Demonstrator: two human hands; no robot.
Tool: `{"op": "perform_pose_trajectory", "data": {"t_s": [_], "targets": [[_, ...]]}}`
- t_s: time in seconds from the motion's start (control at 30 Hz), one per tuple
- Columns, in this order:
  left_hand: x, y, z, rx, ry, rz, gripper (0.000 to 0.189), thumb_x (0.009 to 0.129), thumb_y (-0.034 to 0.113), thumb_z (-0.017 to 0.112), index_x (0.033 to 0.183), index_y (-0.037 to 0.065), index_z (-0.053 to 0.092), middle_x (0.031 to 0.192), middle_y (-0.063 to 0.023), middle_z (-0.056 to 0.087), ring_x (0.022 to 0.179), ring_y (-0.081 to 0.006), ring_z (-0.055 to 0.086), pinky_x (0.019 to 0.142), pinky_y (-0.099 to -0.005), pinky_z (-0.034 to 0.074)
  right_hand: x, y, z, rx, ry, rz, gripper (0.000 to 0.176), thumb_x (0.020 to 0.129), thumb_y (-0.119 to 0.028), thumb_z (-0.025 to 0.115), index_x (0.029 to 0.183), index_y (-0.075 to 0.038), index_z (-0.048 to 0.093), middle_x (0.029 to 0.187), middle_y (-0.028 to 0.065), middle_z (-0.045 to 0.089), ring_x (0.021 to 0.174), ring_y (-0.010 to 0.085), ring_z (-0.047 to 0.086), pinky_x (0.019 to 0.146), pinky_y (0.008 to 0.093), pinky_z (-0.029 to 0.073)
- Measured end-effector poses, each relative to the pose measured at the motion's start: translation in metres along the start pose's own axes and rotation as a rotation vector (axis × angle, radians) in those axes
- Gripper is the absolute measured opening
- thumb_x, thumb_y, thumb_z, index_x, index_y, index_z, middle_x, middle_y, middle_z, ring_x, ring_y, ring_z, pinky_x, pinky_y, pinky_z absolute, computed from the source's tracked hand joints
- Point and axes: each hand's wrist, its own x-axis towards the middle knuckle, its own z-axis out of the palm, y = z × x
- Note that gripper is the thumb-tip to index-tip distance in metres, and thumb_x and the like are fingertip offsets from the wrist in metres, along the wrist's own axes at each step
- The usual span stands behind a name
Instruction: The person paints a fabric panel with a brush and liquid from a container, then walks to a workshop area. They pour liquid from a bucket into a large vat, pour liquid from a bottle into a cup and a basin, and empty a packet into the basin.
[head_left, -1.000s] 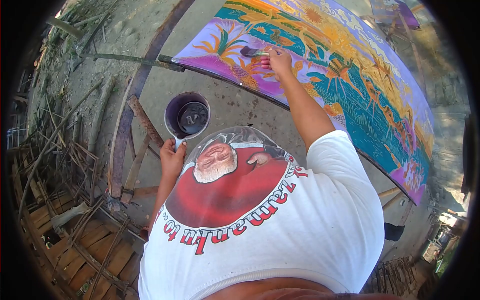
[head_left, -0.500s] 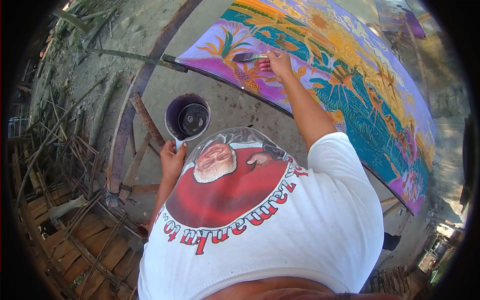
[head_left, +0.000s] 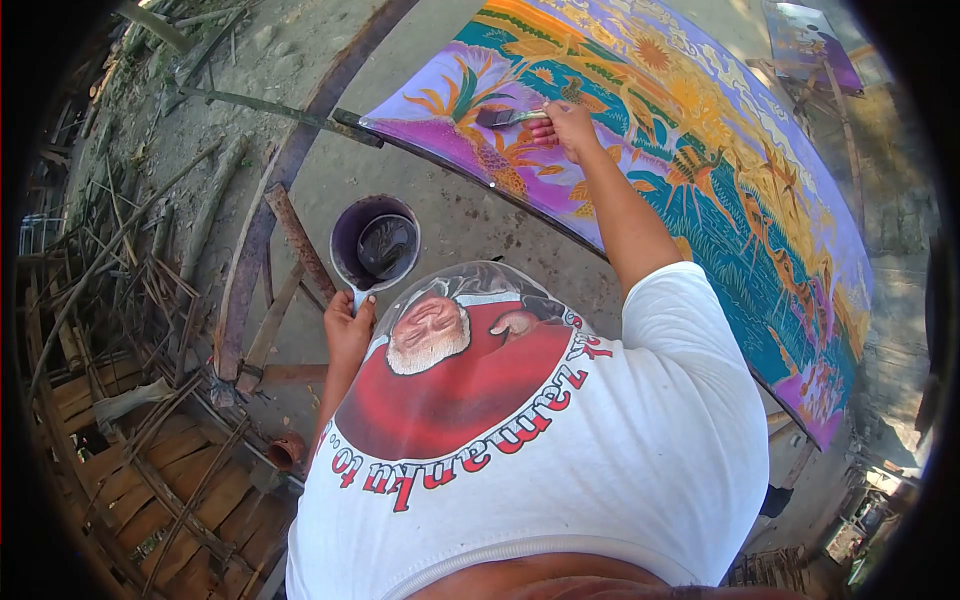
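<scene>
My left hand (head_left: 350, 318) is closed round the handle of a dipper (head_left: 345, 240), a round purple-stained vessel with dark liquid inside, held low at the left. Out over the colourful patterned cloth (head_left: 740, 240), my right hand (head_left: 566, 128) grips the handle of a wide flat brush (head_left: 497, 118). The dark bristles point left and lie at the purple area near the cloth's left corner, beside an orange and green plant motif. Whether the bristles touch the cloth cannot be made out.
A wooden pole (head_left: 265, 190) slopes along the left, crossed by a thin branch (head_left: 255, 103). Sticks and split wood (head_left: 180, 490) lie at the lower left, near a clay pot (head_left: 286, 451). Another painted cloth (head_left: 815, 45) is at the upper right.
The cloth and pole sit slightly further right and lower in view. My right hand and the brush have shifted a little right. The clay pot shows more fully.
</scene>
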Motion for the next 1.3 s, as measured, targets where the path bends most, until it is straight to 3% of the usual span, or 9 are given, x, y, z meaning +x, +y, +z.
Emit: {"op": "perform_pose_trajectory", "data": {"t_s": [0.13,0.23,0.4,0.53,0.7,0.83,0.9,1.3], "targets": [[-0.003,0.000,-0.001,-0.026,0.019,-0.055,0.018,0.091,0.012,0.071,0.090,0.003,0.056,0.065,0.0011,0.057,0.050,-0.0039,0.047,0.044,-0.0224,0.032,-0.008,0.000,0.004,0.047,0.089,-0.031,0.026,0.100,-0.021,0.052,0.103,0.003,0.062,0.086,0.0155,0.070,0.064,0.0200,0.067,0.060,0.0349,0.059],[-0.004,0.005,-0.001,0.014,0.028,-0.046,0.018,0.092,0.011,0.071,0.090,0.003,0.055,0.065,0.0010,0.057,0.050,-0.0042,0.047,0.044,-0.0226,0.032,-0.011,0.000,0.008,0.028,-0.095,0.073,0.026,0.100,-0.021,0.052,0.101,0.003,0.061,0.087,0.0159,0.070,0.064,0.0200,0.067,0.060,0.0347,0.059],[-0.004,0.011,-0.003,0.009,0.040,-0.108,0.018,0.092,0.011,0.071,0.090,0.003,0.055,0.065,0.0011,0.057,0.050,-0.0043,0.047,0.044,-0.0228,0.032,0.016,-0.004,0.013,0.260,0.054,-0.074,0.025,0.101,-0.021,0.053,0.103,0.002,0.062,0.083,0.0161,0.069,0.062,0.0210,0.067,0.057,0.0341,0.059],[-0.004,0.010,-0.004,-0.004,0.043,-0.105,0.018,0.092,0.010,0.070,0.091,0.003,0.054,0.063,0.0008,0.056,0.049,-0.0042,0.046,0.042,-0.0229,0.031,0.045,0.000,0.021,0.182,0.105,-0.010,0.024,0.101,-0.021,0.053,0.106,0.001,0.062,0.083,0.0153,0.069,0.063,0.0200,0.067,0.057,0.0340,0.059],[-0.012,0.010,-0.007,0.005,0.073,-0.112,0.018,0.092,0.010,0.070,0.091,0.003,0.054,0.063,0.0004,0.056,0.048,-0.0039,0.045,0.042,-0.0229,0.030,0.062,0.000,0.023,0.100,0.292,-0.153,0.026,0.102,-0.022,0.052,0.108,0.001,0.063,0.083,0.0141,0.070,0.062,0.0202,0.066,0.055,0.0344,0.058],[-0.018,0.007,-0.012,-0.010,0.091,-0.115,0.017,0.092,0.011,0.070,0.091,0.003,0.054,0.063,0.0005,0.057,0.048,-0.0038,0.046,0.042,-0.0229,0.031,0.041,-0.003,0.016,0.060,0.101,-0.055,0.026,0.101,-0.022,0.053,0.105,0.001,0.064,0.079,0.0140,0.069,0.058,0.0204,0.065,0.054,0.0348,0.058],[-0.020,0.004,-0.015,-0.024,0.109,-0.121,0.017,0.092,0.011,0.070,0.091,0.003,0.054,0.063,0.0006,0.057,0.048,-0.0038,0.046,0.043,-0.0228,0.031,0.028,-0.004,0.007,0.095,-0.039,0.063,0.030,0.100,-0.027,0.055,0.103,0.000,0.067,0.080,0.0119,0.069,0.063,0.0179,0.065,0.059,0.0326,0.057],[-0.012,0.001,-0.026,-0.033,0.115,-0.149,0.018,0.092,0.013,0.071,0.090,0.005,0.055,0.063,0.0013,0.057,0.048,-0.0037,0.046,0.041,-0.0224,0.031,-0.009,-0.011,0.019,0.379,0.064,-0.026,0.029,0.100,-0.023,0.052,0.107,0.002,0.065,0.081,0.0132,0.068,0.064,0.0193,0.064,0.060,0.0349,0.057]]}}
